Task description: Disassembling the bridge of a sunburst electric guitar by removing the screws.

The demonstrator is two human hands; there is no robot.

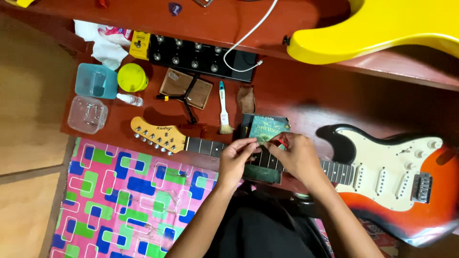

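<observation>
My dark-clothed lap sits lowest in view, forearms reaching up from it over the neck of a sunburst electric guitar laid flat across the bench.

My left hand has thumb and fingertips pressed together on the lower left corner of a small green packet. My right hand pinches the same packet at its right edge, with something small and red showing at the fingers. The two grips pull against each other, which I judge suits tearing or opening it. The packet sits just above both hands, between them, directly over the fretboard.

A folded dark green cloth lies under the neck just below my hands, apparently as padding or support.

Left of my left hand: the headstock, and beyond it a clear tub, a blue tub and a yellow lid. Above my hands: a small brush, a brown cloth scrap, a black pedal unit. A yellow guitar body lies far up to the right. A patterned pink mat lies beneath my left forearm.
</observation>
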